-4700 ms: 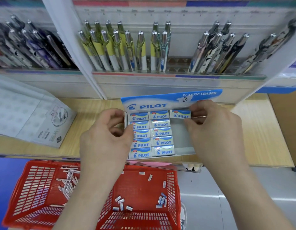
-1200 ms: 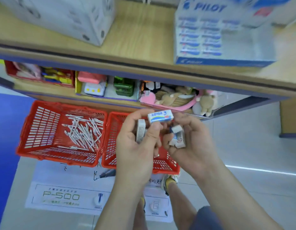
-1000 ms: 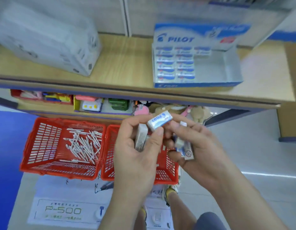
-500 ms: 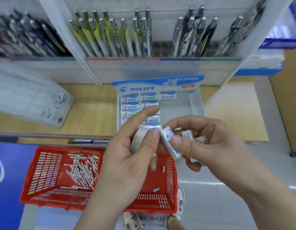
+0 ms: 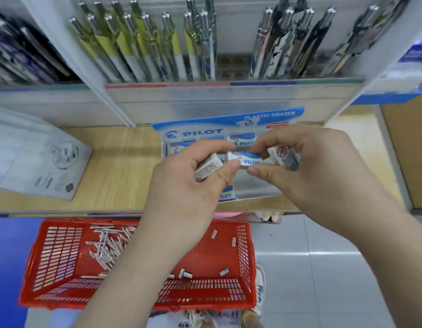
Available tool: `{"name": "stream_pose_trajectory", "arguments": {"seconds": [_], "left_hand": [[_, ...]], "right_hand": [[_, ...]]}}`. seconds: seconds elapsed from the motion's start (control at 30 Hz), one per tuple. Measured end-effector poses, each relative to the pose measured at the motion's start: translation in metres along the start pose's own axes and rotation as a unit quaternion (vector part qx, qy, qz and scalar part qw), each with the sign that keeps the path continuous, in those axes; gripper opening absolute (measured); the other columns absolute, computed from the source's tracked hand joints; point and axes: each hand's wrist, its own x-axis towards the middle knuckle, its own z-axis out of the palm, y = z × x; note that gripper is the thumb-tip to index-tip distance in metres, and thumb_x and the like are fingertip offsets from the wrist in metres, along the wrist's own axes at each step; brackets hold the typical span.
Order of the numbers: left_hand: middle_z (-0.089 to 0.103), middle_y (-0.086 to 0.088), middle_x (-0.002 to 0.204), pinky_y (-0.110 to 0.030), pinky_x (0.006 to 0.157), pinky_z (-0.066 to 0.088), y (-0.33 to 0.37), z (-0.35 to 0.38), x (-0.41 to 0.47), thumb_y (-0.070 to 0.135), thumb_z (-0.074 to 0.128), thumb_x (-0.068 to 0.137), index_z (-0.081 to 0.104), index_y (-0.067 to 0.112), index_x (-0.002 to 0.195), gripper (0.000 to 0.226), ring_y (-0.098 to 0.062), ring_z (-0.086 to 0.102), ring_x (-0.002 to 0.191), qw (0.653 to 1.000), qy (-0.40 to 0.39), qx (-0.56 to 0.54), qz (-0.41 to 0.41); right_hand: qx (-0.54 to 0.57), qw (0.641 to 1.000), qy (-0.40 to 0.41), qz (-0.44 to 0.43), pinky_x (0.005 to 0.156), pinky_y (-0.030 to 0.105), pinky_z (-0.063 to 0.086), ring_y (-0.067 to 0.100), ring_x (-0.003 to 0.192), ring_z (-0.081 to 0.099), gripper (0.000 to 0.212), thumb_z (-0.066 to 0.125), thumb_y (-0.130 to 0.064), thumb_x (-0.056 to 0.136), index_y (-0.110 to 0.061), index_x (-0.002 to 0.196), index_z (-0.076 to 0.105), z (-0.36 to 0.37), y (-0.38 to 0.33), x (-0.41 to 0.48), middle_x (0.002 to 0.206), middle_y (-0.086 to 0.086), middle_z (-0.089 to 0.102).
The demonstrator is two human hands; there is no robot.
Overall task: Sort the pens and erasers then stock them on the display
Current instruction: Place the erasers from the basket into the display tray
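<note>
A blue and white Pilot eraser [image 5: 246,159] is pinched between the thumbs and forefingers of both hands, just above the Pilot eraser display box [image 5: 229,129] on the wooden shelf. My left hand [image 5: 188,185] also holds another eraser [image 5: 207,169] in its palm. My right hand [image 5: 311,176] keeps more erasers [image 5: 282,156] tucked against its fingers. Rows of erasers lie in the box, mostly hidden by my hands. A red basket [image 5: 250,268] on the floor below holds loose white pens [image 5: 108,247] on the left and a few erasers [image 5: 185,274].
Upright pens [image 5: 157,48] fill the display rack behind the box. A white cardboard box [image 5: 34,159] lies on the wooden shelf [image 5: 120,169] to the left. Grey tiled floor [image 5: 323,280] lies to the right of the basket, and shoes show at the bottom edge.
My hands rose from above the basket to the shelf with erasers in them. The view tilted up to the pen rack. One eraser now sits between both hands over the box.
</note>
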Motion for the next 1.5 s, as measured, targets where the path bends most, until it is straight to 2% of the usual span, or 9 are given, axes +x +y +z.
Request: {"name": "stream_pose_trajectory", "arguments": {"seconds": [0.2,0.4,0.77,0.93,1.0,1.13,1.23,1.37,1.5], "left_hand": [[0.066,0.009,0.066,-0.029,0.055,0.047,-0.016,-0.016,0.007,0.05,0.064,0.077,0.071,0.03,0.082,0.022,-0.011,0.059,0.06,0.961,0.138,0.235,0.044],[0.064,0.003,0.074,-0.035,0.055,0.051,-0.02,-0.014,0.011,0.035,0.065,0.074,0.072,0.03,0.089,0.018,-0.028,0.064,0.069,0.926,0.082,0.363,0.072],[0.07,0.007,0.088,-0.036,0.073,0.052,-0.014,-0.018,0.01,0.041,0.066,0.08,0.072,0.033,0.099,0.021,-0.018,0.064,0.085,0.957,0.06,0.282,0.032],[0.064,0.02,0.07,-0.01,0.061,0.042,0.007,-0.02,0.002,0.029,0.066,0.082,0.056,0.039,0.124,0.044,0.003,0.058,0.067,0.993,-0.028,0.115,0.001],[0.065,0.016,0.076,-0.022,0.066,0.047,0.013,-0.016,0.0,0.028,0.064,0.08,0.035,0.046,0.136,0.065,-0.003,0.059,0.069,0.99,-0.074,0.124,0.013],[0.067,0.011,0.079,-0.04,0.068,0.05,0.016,-0.011,-0.002,0.029,0.054,0.07,0.013,0.054,0.139,0.085,-0.012,0.061,0.07,0.985,-0.111,0.127,0.019],[0.068,0.013,0.078,-0.036,0.069,0.05,0.018,-0.01,-0.003,0.025,0.061,0.077,0.018,0.053,0.138,0.08,-0.008,0.061,0.068,0.988,-0.117,0.092,0.025],[0.067,0.015,0.078,-0.026,0.066,0.051,0.021,-0.008,-0.003,0.03,0.069,0.076,0.033,0.054,0.128,0.068,-0.006,0.063,0.068,0.993,-0.097,0.06,0.022],[0.067,0.017,0.087,-0.017,0.06,0.048,0.014,-0.011,-0.004,0.031,0.079,0.067,0.057,0.052,0.107,0.05,-0.006,0.058,0.058,0.998,-0.065,-0.006,0.009]], "right_hand": [[-0.185,0.979,0.068,-0.041,0.061,0.037,0.053,0.035,0.076,0.064,0.02,0.078,-0.014,0.068,-0.013,0.086,0.07,0.024,0.011,0.006,0.085,0.008,0.07],[-0.22,0.971,0.096,0.01,0.053,0.031,0.043,0.035,0.07,0.062,0.016,0.077,-0.014,0.07,-0.015,0.083,0.068,0.036,0.006,0.007,0.082,0.007,0.07],[-0.201,0.975,0.084,0.039,0.063,0.031,0.031,0.029,0.088,0.059,0.02,0.068,-0.029,0.083,-0.024,0.101,0.061,0.027,-0.006,0.008,0.097,0.001,0.069],[0.168,0.985,0.009,0.049,0.055,0.013,0.04,0.003,0.061,0.056,0.018,0.076,-0.032,0.074,-0.03,0.091,0.07,0.001,-0.018,0.0,0.073,-0.012,0.066],[0.295,0.952,-0.071,0.037,0.055,0.006,0.04,-0.004,0.059,0.058,0.026,0.076,-0.031,0.071,-0.03,0.097,0.073,0.0,-0.023,-0.004,0.075,-0.018,0.067],[0.241,0.967,-0.082,0.005,0.076,0.007,0.044,-0.01,0.088,0.063,0.02,0.077,-0.028,0.074,-0.033,0.093,0.072,0.007,-0.016,-0.005,0.089,-0.026,0.07],[0.245,0.965,-0.087,0.004,0.079,0.022,0.049,0.001,0.087,0.066,0.01,0.074,-0.029,0.077,-0.025,0.086,0.073,0.006,-0.012,-0.004,0.086,-0.015,0.072],[0.298,0.95,-0.093,0.018,0.055,0.007,0.04,-0.004,0.057,0.058,0.011,0.066,-0.022,0.084,-0.013,0.079,0.068,0.006,-0.011,-0.003,0.056,-0.022,0.059],[0.294,0.952,-0.037,0.07,0.047,0.017,0.037,0.004,0.045,0.044,0.022,0.059,-0.035,0.086,-0.021,0.071,0.067,0.006,-0.005,-0.003,0.053,-0.013,0.056]]}}
